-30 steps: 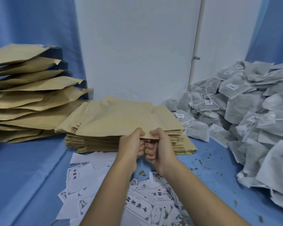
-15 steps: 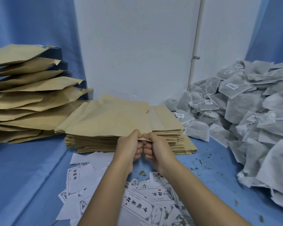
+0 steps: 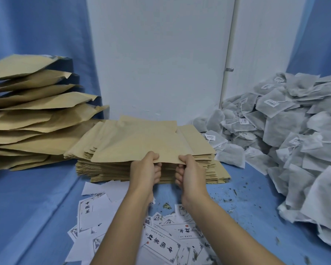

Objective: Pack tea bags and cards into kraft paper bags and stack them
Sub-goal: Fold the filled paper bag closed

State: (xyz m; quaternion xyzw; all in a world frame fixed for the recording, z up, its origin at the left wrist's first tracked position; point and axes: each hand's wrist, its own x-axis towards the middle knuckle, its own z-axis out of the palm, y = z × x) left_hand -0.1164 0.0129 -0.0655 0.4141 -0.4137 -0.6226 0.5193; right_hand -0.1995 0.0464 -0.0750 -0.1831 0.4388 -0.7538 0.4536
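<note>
A flat kraft paper bag (image 3: 139, 142) lies lifted at its near edge above a stack of empty kraft bags (image 3: 111, 169) in the middle. My left hand (image 3: 145, 169) pinches that near edge, thumb on top. My right hand (image 3: 189, 170) pinches the same edge a little to the right. The two hands are apart, and the bag's mouth gapes slightly between them. White printed cards (image 3: 161, 245) lie scattered in front of the stack, under my forearms. A large heap of grey tea bags (image 3: 294, 134) with small tags fills the right side.
A tall pile of filled kraft bags (image 3: 31, 115) stands at the left on the blue cloth (image 3: 27, 207). A white wall (image 3: 161, 54) with a thin pipe (image 3: 228, 54) rises close behind. Loose tea crumbs (image 3: 243, 190) dot the cloth at the right.
My hands, close together on the bag's near edge before, have moved apart along it. The bag's edge has risen a little off the stack.
</note>
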